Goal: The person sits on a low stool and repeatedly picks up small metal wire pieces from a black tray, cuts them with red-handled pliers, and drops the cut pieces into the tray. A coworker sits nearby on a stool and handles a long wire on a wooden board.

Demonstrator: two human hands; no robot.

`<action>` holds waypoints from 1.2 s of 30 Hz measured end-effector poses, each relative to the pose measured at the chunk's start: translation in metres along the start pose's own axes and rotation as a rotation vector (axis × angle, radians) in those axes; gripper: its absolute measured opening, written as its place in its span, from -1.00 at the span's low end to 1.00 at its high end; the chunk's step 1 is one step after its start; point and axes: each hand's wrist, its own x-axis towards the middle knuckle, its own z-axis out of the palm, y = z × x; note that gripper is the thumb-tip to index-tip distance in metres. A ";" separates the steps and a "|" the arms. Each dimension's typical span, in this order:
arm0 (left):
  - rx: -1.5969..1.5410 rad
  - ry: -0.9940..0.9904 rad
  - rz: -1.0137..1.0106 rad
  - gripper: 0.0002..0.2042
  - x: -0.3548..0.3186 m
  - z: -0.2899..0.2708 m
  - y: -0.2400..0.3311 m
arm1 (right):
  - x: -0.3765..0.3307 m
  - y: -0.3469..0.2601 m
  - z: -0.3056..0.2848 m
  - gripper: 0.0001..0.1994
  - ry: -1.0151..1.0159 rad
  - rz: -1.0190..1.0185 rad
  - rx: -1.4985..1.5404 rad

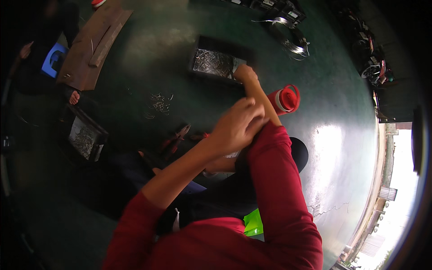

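Gripping the red sleeve's cuff at the right forearm, the left hand (236,123) is curled shut around the fabric, fingers folded over the wrist area just below where the bare forearm begins. Beyond it the right hand (245,73) reaches out to the near right corner of a black tray (198,49) filled with small silvery metal pieces; its fingers are bent down at the tray's edge, and whether they have hold of anything cannot be told. All of this sits on a dark green floor (333,148), glossy with a bright patch of reflected light to the right. At upper left lies a brown board (87,49), with a blue stool (54,60) beside it and another person's bare foot (74,96) just below. A second dark tray (85,137) of metal bits rests at left. A coil of wire (290,38) lies at the top right, well apart from the hands. A red cylindrical flask (284,99) stands just right of the right forearm. Red-handled pliers (177,137) lie on the floor left of the left hand, and a loose scatter of small metal rings (159,103) lies above them.
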 end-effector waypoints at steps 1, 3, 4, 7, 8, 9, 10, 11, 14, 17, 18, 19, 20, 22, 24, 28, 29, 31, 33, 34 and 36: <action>0.095 0.101 0.069 -0.88 0.006 0.005 -0.009 | -0.005 -0.002 0.002 -0.73 0.029 -0.014 -0.023; 0.153 0.278 0.098 -0.87 0.013 0.012 -0.031 | -0.012 -0.008 0.003 -0.68 -0.070 -0.055 0.091; 0.182 0.348 0.096 -0.87 0.017 0.014 -0.044 | -0.014 -0.014 0.005 -0.67 -0.097 -0.089 0.186; -0.016 0.272 -0.225 -0.88 0.006 0.008 -0.067 | -0.022 -0.025 0.009 -0.79 -0.174 0.057 1.109; -0.101 0.255 -0.179 -0.88 0.001 0.002 -0.069 | -0.024 -0.027 0.013 -0.81 -0.177 0.115 1.349; -0.171 0.207 -0.219 -0.88 0.000 -0.003 -0.068 | -0.026 -0.029 0.016 -0.84 -0.234 0.141 1.254; -0.252 0.170 -0.212 -0.89 -0.002 -0.010 -0.062 | -0.027 -0.029 0.018 -0.86 -0.288 0.160 1.159; -0.150 0.148 -0.099 -0.90 -0.005 -0.017 -0.053 | -0.026 -0.030 0.017 -0.88 -0.353 0.179 1.071; -0.098 0.174 -0.081 -0.83 -0.024 -0.035 -0.014 | -0.019 -0.019 0.001 -0.90 -0.218 0.259 1.247; -0.075 0.048 -0.144 -0.79 -0.036 -0.033 0.005 | -0.010 -0.015 -0.016 -0.91 -0.082 0.225 1.282; -0.093 0.017 -0.134 -0.80 -0.036 -0.028 0.004 | -0.009 -0.016 -0.018 -0.91 -0.054 0.214 1.269; 0.062 0.075 -0.081 -0.80 -0.032 -0.024 -0.003 | -0.008 -0.018 -0.017 -0.89 -0.063 0.207 1.268; 0.176 0.129 -0.077 -0.80 -0.025 -0.021 -0.013 | -0.008 -0.021 -0.014 -0.88 -0.069 0.208 1.271; 0.404 0.229 -0.092 -0.81 -0.008 -0.018 -0.036 | -0.008 -0.028 -0.004 -0.86 -0.113 0.201 1.253; 0.112 0.347 -0.222 -0.83 0.003 -0.021 -0.055 | -0.007 -0.036 0.007 -0.83 -0.135 0.149 1.178; -0.937 0.189 -0.653 -0.79 0.007 -0.046 -0.085 | -0.029 -0.056 0.031 -0.69 -0.041 -0.049 0.463; -0.972 0.040 -0.735 -0.76 0.004 -0.052 -0.092 | -0.042 -0.062 0.036 -0.69 -0.115 -0.070 0.434; -0.740 -0.055 -0.899 -0.73 0.001 -0.064 -0.106 | -0.075 -0.067 0.043 -0.66 -0.150 -0.221 0.130; -0.302 -0.033 -0.985 -0.67 -0.004 -0.073 -0.116 | -0.118 -0.070 0.053 -0.58 -0.035 -0.237 -0.112; -0.322 -0.015 -0.952 -0.67 -0.009 -0.073 -0.119 | -0.133 -0.071 0.055 -0.58 -0.055 -0.279 -0.174; -0.330 0.049 -0.972 -0.68 -0.018 -0.075 -0.120 | -0.157 -0.070 0.055 -0.59 -0.121 -0.365 -0.228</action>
